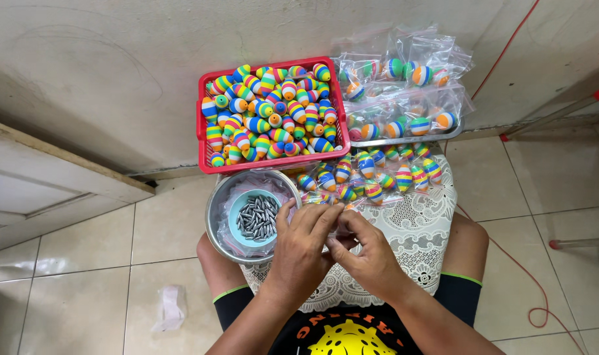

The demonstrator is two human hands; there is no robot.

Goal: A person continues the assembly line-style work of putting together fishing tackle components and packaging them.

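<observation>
A seated person's left hand (304, 244) and right hand (367, 253) meet over a white lace cloth (424, 227) on the lap, each grip pinched together on a small clear plastic bag (337, 220), though what it holds is hard to make out. At ten o'clock from the hands, a steel bowl (215, 217) carries a pale blue dish of grey metal sinkers (256, 217). At twelve o'clock sits a red plastic basket (204, 121) of rainbow-striped foam floats (273, 112); bagged floats (404, 125) lie at one o'clock.
</observation>
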